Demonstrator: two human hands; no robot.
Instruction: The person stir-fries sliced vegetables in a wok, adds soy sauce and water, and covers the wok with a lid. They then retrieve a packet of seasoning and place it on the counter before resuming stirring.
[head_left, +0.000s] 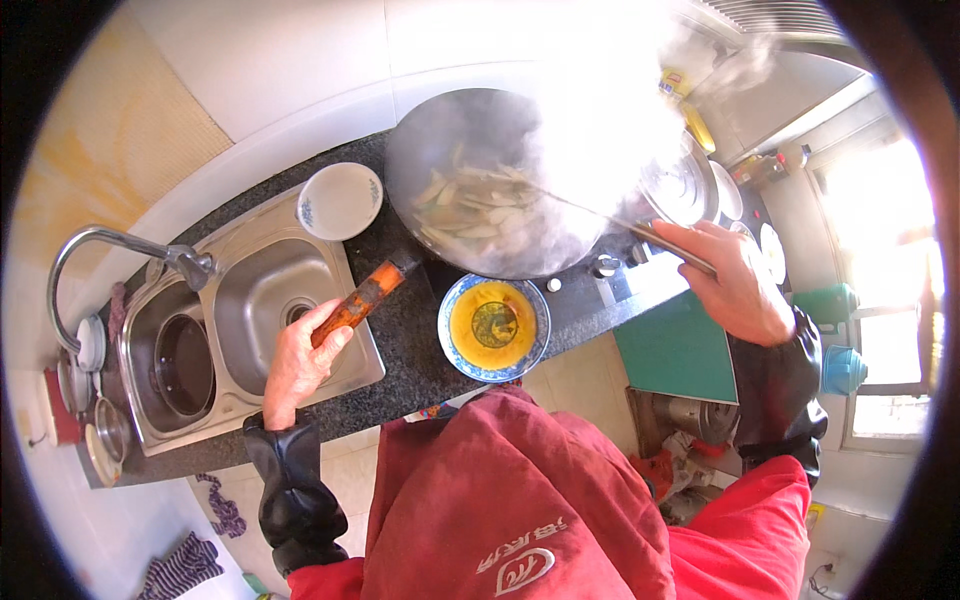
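My left hand (300, 352) grips the worn wooden handle (358, 304) of a large dark wok (442, 127). Pale sliced food (480, 202) lies in the wok's bottom, partly veiled by thick steam. In my right hand (739, 281) is the metal handle of a long cooking utensil (630, 225), slanting into the wok; steam and food hide its working end. A blue-patterned bowl (451, 356) with yellow-orange liquid, perhaps beaten egg, stands at the counter's front edge, just below the wok. To the wok's left sits a white bowl (341, 202) with blue decoration.
A double steel sink (262, 289) with a curved faucet (112, 234) is at left; a dark round pan (184, 364) rests in its left basin. Stove knobs (606, 265) line the front edge. A glass lid (679, 180) leans behind my right hand. A green-topped surface (679, 352) stands at right.
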